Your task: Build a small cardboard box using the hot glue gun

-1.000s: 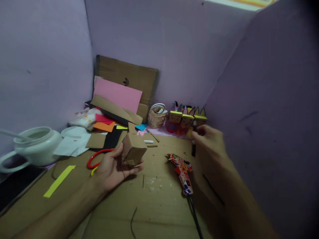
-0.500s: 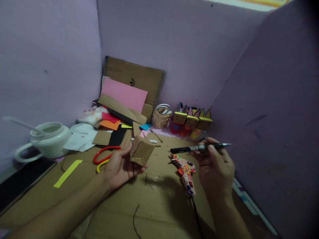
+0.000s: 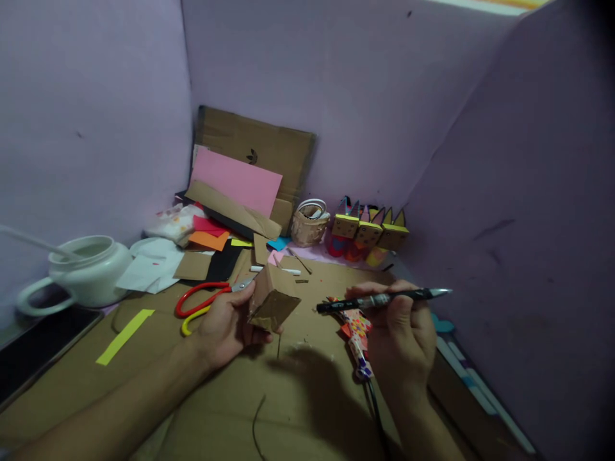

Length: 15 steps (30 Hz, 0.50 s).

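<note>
My left hand (image 3: 228, 326) grips a small folded brown cardboard piece (image 3: 276, 298), box-like with slanted faces, above the cardboard-covered table. My right hand (image 3: 403, 333) pinches a black pen (image 3: 379, 299) held nearly level, its silver end pointing right and its dark end toward the cardboard piece, apart from it. Partly hidden behind the right hand lies a glue gun (image 3: 358, 330) wrapped in flowery paper, with a black cord (image 3: 377, 410). Beside the left hand are scissors (image 3: 202, 298) with red and yellow handles; their blades run behind the cardboard piece.
At the left stand a white pot (image 3: 91, 269) and a dark phone-like slab (image 3: 48, 352), near a yellow paper strip (image 3: 125, 336). Coloured paper and a pink sheet (image 3: 237, 182) lean at the back, beside a small brown basket (image 3: 310, 224) and several eared paper figures (image 3: 369, 230).
The cardboard piece has tilted in my left hand, showing another face. My right hand has moved slightly left and down with the pen, now covering part of the glue gun.
</note>
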Tool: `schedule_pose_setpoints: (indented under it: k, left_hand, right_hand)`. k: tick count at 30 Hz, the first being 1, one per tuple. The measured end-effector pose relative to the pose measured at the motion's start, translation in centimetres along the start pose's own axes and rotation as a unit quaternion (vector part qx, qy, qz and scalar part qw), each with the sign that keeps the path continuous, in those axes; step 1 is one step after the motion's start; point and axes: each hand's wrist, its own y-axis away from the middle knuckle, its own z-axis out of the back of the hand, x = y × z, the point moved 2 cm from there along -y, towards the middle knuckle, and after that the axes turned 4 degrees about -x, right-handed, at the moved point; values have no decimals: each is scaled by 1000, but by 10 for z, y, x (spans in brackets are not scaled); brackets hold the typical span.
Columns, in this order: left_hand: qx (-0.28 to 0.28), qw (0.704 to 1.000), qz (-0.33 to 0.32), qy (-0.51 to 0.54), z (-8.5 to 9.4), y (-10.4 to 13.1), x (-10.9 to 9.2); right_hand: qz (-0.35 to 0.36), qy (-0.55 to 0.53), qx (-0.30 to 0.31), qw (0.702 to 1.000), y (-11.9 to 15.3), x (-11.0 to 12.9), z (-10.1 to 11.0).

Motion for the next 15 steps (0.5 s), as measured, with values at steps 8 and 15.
schedule_pose_setpoints:
  k: [8,15]
  left_hand:
    - [-45,982,-143,-114,1,3,-5]
    - [24,983,-141,-117,2,5,-13]
  right_hand:
    - [-70,200,106,972,-3,-6,6]
    - [153,330,313,877,-6,4,4]
